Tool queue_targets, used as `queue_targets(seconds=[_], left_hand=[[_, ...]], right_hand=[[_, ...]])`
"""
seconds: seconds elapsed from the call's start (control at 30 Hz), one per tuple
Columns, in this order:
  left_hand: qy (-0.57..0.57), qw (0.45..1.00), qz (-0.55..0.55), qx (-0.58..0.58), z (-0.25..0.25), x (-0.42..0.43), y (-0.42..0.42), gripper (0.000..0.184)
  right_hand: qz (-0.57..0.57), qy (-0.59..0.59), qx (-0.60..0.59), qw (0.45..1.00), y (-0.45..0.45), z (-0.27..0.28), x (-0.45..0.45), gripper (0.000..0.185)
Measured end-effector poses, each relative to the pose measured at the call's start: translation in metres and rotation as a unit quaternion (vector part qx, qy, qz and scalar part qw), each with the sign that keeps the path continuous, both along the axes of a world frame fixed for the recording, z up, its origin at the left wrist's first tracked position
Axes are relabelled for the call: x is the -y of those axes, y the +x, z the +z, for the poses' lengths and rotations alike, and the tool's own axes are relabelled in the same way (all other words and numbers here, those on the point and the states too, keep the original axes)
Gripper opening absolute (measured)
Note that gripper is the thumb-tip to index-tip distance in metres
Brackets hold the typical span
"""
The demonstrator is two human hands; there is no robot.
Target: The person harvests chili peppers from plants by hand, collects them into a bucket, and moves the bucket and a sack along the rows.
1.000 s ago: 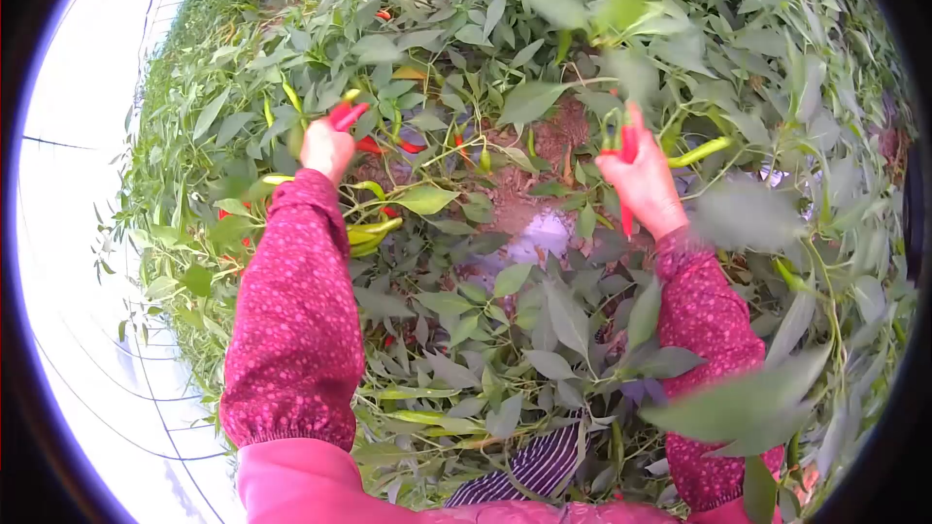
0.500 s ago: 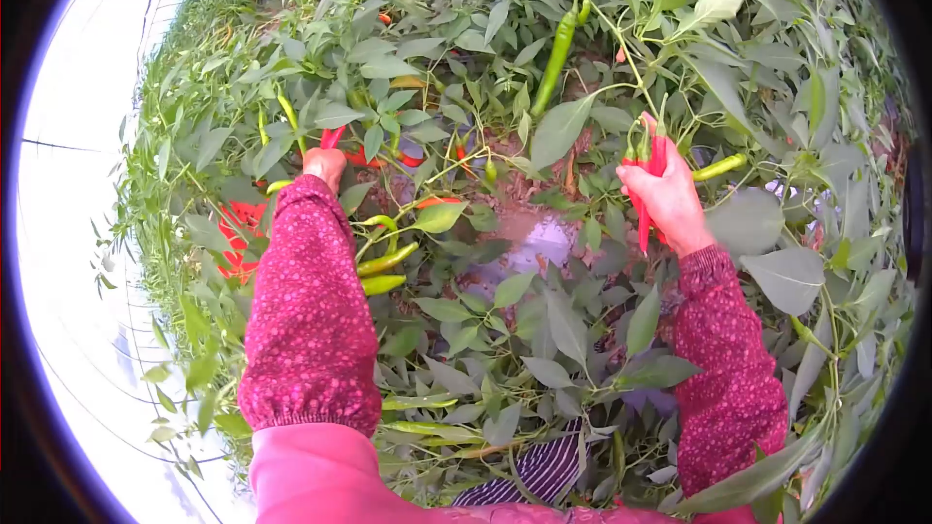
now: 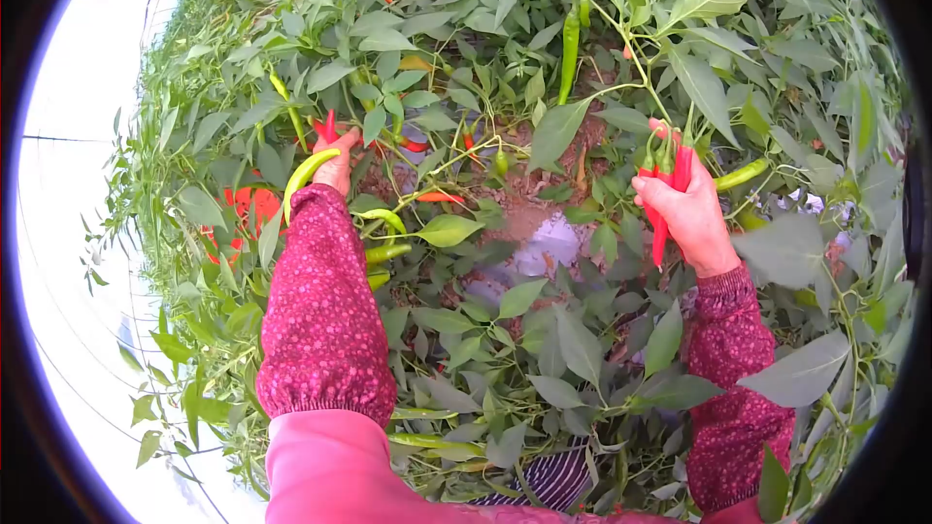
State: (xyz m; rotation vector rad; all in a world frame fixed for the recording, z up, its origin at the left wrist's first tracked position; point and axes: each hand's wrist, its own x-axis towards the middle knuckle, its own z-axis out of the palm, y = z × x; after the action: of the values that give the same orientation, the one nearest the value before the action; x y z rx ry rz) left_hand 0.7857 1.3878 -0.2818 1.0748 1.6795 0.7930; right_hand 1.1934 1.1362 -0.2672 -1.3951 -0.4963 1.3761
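My right hand [image 3: 691, 218] is closed around several red chili peppers [image 3: 662, 178]. Their green stems point up and the red tips hang below the fingers. At the upper left, my left hand [image 3: 335, 167] is closed among the leaves, with red chili peppers [image 3: 329, 126] sticking out above its fingers. Leaves partly hide those fingers. A yellow-green pepper [image 3: 307, 175] curves across the left wrist. Just right of the right hand hangs another yellow-green pepper [image 3: 743, 175].
Dense pepper plants surround both arms. A long green pepper [image 3: 569, 58] hangs at top centre. A red object with openings [image 3: 250, 206] lies among leaves at left. Pale ground cover [image 3: 549, 245] shows between plants. White sheeting [image 3: 78, 233] runs along the left side. Striped cloth [image 3: 555, 478] shows below.
My right hand has moved slightly down and right with its chili peppers. The yellow-green pepper by my left wrist now stands upright across it. The view has shifted slightly.
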Motion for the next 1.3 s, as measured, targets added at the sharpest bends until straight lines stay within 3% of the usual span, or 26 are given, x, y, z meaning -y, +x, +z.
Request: queue_targets(seconds=[0.43,0.53,0.63,0.7,0.93,1.0,1.13,1.23,1.3], left_hand=[[0.025,0.992,0.026,-0.122,-0.005,-0.005,0.018,0.033],[0.067,0.980,0.030,-0.185,-0.014,-0.008,0.013,0.044],[0.122,0.978,0.005,-0.167,-0.015,-0.008,0.001,0.046],[0.072,0.986,-0.038,-0.144,-0.012,-0.009,-0.005,0.046],[0.075,0.988,-0.092,-0.099,0.003,0.007,-0.001,0.055],[0.046,0.986,-0.094,-0.128,0.008,0.009,0.002,0.048],[0.015,0.974,-0.117,-0.193,-0.003,-0.003,-0.013,0.050],[0.036,0.978,-0.130,-0.161,-0.003,-0.005,-0.012,0.050],[0.080,0.954,-0.180,-0.224,-0.004,-0.005,-0.011,0.047]], right_hand=[[0.003,-0.008,-0.013,1.000,0.001,-0.004,0.003,0.056],[0.001,-0.024,-0.015,1.000,0.002,-0.005,0.004,0.056],[-0.003,-0.007,-0.019,1.000,0.000,-0.007,0.006,0.055],[-0.001,-0.006,-0.026,1.000,0.000,-0.007,0.006,0.055],[0.012,-0.022,-0.001,1.000,0.001,-0.009,0.007,0.054],[0.007,-0.026,-0.008,1.000,-0.001,-0.011,0.005,0.053],[0.007,-0.004,-0.032,0.999,-0.004,-0.026,0.006,0.051],[0.011,0.009,-0.025,1.000,-0.007,-0.024,0.005,0.051],[0.022,0.002,-0.034,0.999,-0.008,-0.020,0.005,0.050]])
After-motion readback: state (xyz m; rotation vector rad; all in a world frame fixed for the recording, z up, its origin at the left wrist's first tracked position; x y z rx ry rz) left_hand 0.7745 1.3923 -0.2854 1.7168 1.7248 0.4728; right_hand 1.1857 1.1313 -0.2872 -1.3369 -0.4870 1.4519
